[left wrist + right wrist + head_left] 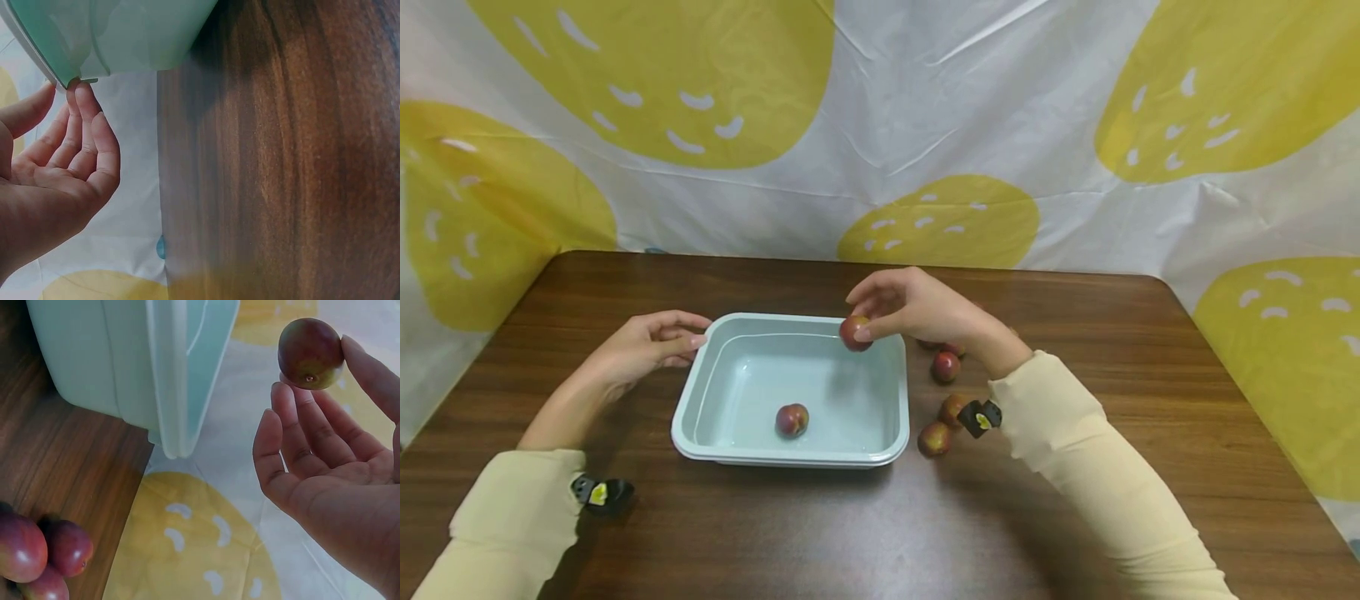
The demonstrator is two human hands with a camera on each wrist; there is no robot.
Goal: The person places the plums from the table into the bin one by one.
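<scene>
A reddish plum [853, 332] is pinched between thumb and fingertips of my right hand [917, 310], above the right rear corner of a pale blue-green plastic basin [790, 457]. The right wrist view shows the same plum [310, 354] held at the fingertips, apart from the basin wall [94, 369]. My left hand [651, 346] pinches the basin's left rear rim, thumb on top and fingers beneath, as the left wrist view of that hand [69, 150] shows. Inside the basin, one plum [792, 421] lies on the floor near the front.
Several loose plums [946, 367] lie on the brown wooden table [1112, 350] right of the basin, some partly hidden under my right forearm. A white curtain with yellow shapes [940, 218] hangs behind the table's back edge.
</scene>
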